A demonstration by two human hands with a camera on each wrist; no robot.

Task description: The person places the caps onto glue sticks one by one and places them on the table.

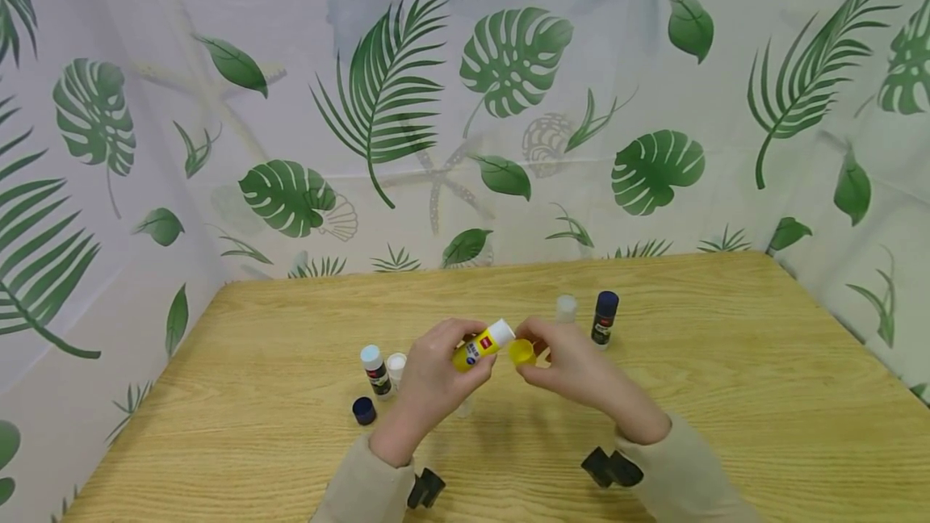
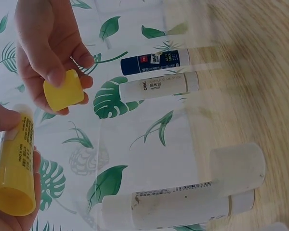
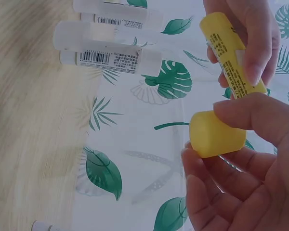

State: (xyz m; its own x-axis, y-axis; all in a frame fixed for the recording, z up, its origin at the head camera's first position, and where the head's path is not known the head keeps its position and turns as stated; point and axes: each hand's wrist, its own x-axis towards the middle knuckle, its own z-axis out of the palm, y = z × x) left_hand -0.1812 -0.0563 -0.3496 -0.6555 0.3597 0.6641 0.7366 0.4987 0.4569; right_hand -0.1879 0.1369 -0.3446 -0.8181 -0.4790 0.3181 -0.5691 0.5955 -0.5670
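Note:
My left hand (image 1: 436,370) grips a yellow glue stick (image 1: 475,349) with its white top uncovered and tilted up to the right. In the left wrist view the yellow barrel (image 2: 13,173) shows its round bottom end. Its yellow cap (image 1: 521,353) is pinched between the thumb and fingers of my right hand (image 1: 574,357), a small gap away from the white top. The right wrist view has the cap (image 3: 216,134) close up, with the glue stick (image 3: 231,55) just above it.
A dark blue glue stick (image 1: 605,319) and a white one (image 1: 566,309) stand behind my right hand. Left of my left hand stand a dark-labelled glue stick (image 1: 375,371), a white one (image 1: 396,365) and a loose navy cap (image 1: 364,411). A translucent cap (image 2: 238,168) sits on the wooden table (image 1: 276,345).

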